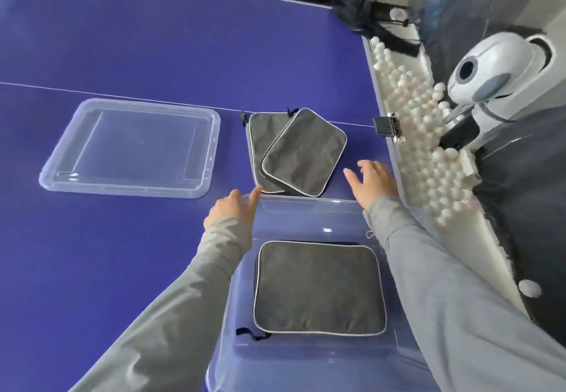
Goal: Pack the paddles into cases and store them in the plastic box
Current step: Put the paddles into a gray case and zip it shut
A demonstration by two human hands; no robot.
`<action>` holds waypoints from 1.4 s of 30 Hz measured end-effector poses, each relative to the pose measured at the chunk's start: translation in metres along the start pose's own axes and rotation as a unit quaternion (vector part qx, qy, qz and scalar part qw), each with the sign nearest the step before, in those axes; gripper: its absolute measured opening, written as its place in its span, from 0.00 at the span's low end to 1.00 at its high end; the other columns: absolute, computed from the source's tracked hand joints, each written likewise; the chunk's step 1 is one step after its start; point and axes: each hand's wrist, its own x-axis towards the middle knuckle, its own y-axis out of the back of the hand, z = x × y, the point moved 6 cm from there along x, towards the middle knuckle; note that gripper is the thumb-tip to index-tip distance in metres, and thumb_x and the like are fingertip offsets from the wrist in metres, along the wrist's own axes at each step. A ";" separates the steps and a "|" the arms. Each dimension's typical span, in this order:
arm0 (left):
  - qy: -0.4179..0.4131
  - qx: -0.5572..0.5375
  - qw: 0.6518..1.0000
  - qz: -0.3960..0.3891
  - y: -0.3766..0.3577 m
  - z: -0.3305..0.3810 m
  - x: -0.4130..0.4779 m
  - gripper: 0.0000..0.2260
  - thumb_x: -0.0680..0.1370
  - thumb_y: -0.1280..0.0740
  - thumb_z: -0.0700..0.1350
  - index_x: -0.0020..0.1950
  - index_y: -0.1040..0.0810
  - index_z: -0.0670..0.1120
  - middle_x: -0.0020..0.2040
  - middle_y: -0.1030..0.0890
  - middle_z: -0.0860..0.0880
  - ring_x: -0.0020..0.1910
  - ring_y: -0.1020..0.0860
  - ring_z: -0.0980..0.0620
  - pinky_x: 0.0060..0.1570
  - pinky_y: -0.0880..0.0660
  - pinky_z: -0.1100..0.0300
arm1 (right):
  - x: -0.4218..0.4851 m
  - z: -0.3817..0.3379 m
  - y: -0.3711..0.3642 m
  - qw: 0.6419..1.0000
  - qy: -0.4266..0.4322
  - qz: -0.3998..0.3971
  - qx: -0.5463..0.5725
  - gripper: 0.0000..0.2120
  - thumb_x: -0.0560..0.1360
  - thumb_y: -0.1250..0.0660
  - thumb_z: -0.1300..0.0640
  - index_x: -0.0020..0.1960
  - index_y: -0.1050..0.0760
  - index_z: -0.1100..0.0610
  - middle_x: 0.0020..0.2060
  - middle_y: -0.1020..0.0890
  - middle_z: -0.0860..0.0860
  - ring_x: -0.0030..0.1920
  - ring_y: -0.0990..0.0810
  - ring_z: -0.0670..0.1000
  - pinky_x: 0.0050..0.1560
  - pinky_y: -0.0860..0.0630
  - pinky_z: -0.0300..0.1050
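Hands (373,183) near cases (303,152); lid (134,193) left, balls (428,159) right.

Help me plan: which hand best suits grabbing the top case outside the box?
Likely right: the right hand is open beside the top case; the left hand points at the lower case.

Both my arms reach forward, sleeved in grey down to the wrists. My left arm (171,299) comes in from the near left and my right arm (444,284) from the near right. My left hand (231,209) lies palm down, its index finger stretched toward the far right and the other fingers loosely tucked. My right hand (375,185) reaches a little farther, palm down, fingers spread and relaxed, thumb out to the left.
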 end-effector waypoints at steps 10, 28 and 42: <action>0.005 0.039 0.998 0.046 -0.004 -0.002 0.002 0.25 0.75 0.47 0.68 0.51 0.28 0.47 0.47 0.20 0.47 0.42 0.26 0.41 0.40 0.31 0.55 | 0.092 0.005 -0.101 0.954 -0.149 -0.250 0.071 0.34 0.75 0.41 0.37 0.70 0.35 0.62 0.69 0.30 0.57 0.69 0.33 0.59 0.68 0.35 0.49; 0.000 0.040 0.997 0.066 -0.005 -0.003 0.008 0.26 0.75 0.46 0.68 0.50 0.27 0.46 0.48 0.19 0.46 0.43 0.24 0.41 0.39 0.30 0.56 | 0.126 -0.022 -0.076 0.920 -0.149 -0.001 0.362 0.30 0.71 0.29 0.55 0.66 0.41 0.61 0.62 0.27 0.60 0.59 0.24 0.60 0.59 0.28 0.51; 0.043 -0.603 0.797 0.007 0.059 -0.041 0.011 0.19 0.81 0.50 0.60 0.59 0.30 0.49 0.52 0.20 0.47 0.40 0.21 0.51 0.41 0.26 0.58 | -0.033 -0.105 0.054 0.823 0.062 0.003 0.565 0.25 0.71 0.27 0.55 0.62 0.37 0.47 0.58 0.22 0.50 0.54 0.20 0.45 0.52 0.22 0.41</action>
